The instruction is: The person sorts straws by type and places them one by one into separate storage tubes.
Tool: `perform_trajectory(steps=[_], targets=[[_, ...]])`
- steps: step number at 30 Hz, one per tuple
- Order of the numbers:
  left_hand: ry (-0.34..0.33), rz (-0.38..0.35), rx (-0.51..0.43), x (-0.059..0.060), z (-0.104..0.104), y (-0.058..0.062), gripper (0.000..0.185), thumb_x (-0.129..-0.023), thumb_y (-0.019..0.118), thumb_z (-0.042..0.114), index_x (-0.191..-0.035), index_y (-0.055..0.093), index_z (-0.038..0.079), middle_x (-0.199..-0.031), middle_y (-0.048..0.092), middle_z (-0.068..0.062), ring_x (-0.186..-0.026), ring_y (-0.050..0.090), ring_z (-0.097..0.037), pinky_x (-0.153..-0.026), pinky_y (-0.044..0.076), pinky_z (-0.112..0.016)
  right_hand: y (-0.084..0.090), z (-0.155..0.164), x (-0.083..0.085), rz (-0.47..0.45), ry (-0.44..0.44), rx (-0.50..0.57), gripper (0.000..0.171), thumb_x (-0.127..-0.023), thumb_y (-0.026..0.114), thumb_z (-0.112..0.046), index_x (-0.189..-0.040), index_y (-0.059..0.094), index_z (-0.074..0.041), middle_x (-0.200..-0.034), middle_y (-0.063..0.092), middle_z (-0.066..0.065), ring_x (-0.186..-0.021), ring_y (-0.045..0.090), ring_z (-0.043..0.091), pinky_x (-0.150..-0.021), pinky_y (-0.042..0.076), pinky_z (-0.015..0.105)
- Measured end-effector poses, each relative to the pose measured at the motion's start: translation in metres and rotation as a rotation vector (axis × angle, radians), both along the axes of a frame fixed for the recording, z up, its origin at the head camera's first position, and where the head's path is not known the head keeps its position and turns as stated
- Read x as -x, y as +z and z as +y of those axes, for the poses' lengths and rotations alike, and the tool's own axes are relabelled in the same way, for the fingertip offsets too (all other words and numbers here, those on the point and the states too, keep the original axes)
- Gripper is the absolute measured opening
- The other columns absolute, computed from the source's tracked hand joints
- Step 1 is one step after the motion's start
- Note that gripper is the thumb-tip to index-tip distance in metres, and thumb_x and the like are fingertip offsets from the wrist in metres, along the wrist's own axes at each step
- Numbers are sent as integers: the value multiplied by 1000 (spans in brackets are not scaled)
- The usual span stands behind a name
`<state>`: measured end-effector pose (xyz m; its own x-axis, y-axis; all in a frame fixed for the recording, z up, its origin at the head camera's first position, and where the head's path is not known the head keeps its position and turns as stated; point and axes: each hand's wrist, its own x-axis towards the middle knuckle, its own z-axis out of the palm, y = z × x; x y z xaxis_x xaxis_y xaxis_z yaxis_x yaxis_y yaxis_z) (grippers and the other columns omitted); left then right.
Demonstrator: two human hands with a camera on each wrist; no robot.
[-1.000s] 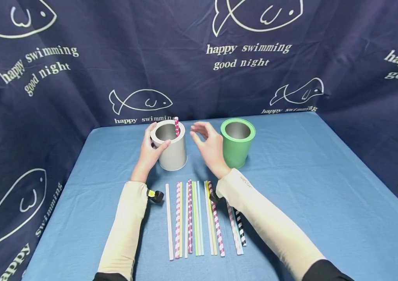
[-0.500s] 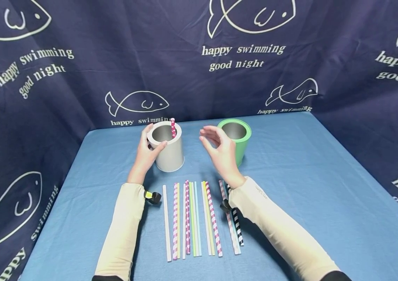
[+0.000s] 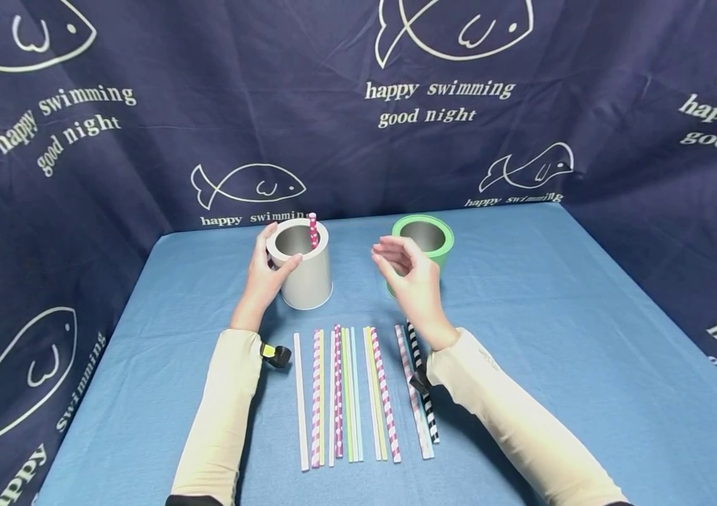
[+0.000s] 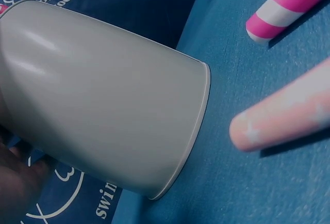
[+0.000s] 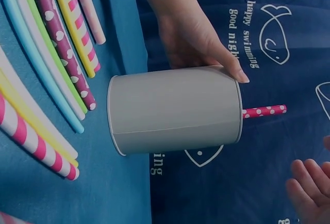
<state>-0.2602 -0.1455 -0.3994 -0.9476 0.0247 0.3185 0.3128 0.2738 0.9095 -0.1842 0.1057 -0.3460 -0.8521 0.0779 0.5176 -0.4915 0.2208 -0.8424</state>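
Note:
My left hand (image 3: 261, 280) holds the light grey can (image 3: 306, 282) at its upper side, thumb on the rim. In the right wrist view, the thumb lies along the can's rim and the fingers go behind it. One pink straw with white dots (image 3: 313, 230) stands in that can, its top above the rim. My right hand (image 3: 414, 282) hovers with fingers loosely bent and nothing between them. It overlaps the front of the green can (image 3: 447, 242) in the head view. In the right wrist view, only its fingers (image 5: 309, 185) show at the lower right edge.
Several paper straws (image 3: 338, 393) in plain, striped and heart patterns lie in a row on the blue cloth (image 3: 542, 316) in front of the cans. At the right end, a black-and-white striped straw (image 3: 429, 414) lies partly under my right wrist. Dark blue fish-print curtains (image 3: 346, 140) surround the table.
My right hand has moved right, away from the grey can and across the front of the green can. My left hand keeps its hold on the grey can.

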Motion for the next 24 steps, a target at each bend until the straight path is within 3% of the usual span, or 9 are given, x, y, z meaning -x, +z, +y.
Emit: perform_trajectory(steps=[7, 11, 15, 20, 24], targets=[[-13, -28, -12, 0, 0, 0, 79, -86, 70, 17, -152, 27, 12, -155, 33, -12, -140, 37, -29, -115, 33, -47, -3, 9, -6, -63, -49, -52, 23, -86, 72, -6, -108, 67, -1, -102, 73, 16, -85, 68, 0, -80, 55, 15], [-19, -37, -11, -11, 4, 14, 78, -86, 68, 13, -151, 26, 6, -155, 31, -16, -140, 36, -33, -116, 32, -48, -7, 15, -7, -107, -60, -78, 22, -86, 72, -8, -107, 68, -1, -101, 73, 17, -81, 65, -7, -77, 54, 12], [-19, -36, 10, -23, 8, 30, 76, -86, 65, 11, -150, 25, 2, -154, 31, -20, -140, 36, -35, -115, 32, -49, -12, 22, -7, -146, -68, -127, 22, -86, 72, -10, -106, 69, 0, -99, 74, 17, -81, 68, 2, -75, 53, 11], [-19, -46, 5, -23, 6, 29, 76, -86, 65, 11, -150, 25, 3, -155, 31, -18, -141, 35, -34, -116, 31, -48, -14, 31, -9, -201, -53, -253, 22, -87, 72, -14, -104, 70, 0, -92, 74, 16, -84, 73, 22, -75, 54, 13], [-19, -37, -1, -24, 7, 31, 76, -86, 66, 11, -150, 26, 1, -154, 31, -19, -141, 35, -34, -116, 31, -48, -16, 36, -10, -226, -50, -330, 21, -86, 73, -15, -102, 71, 0, -89, 75, 13, -82, 73, 23, -73, 53, 13]])
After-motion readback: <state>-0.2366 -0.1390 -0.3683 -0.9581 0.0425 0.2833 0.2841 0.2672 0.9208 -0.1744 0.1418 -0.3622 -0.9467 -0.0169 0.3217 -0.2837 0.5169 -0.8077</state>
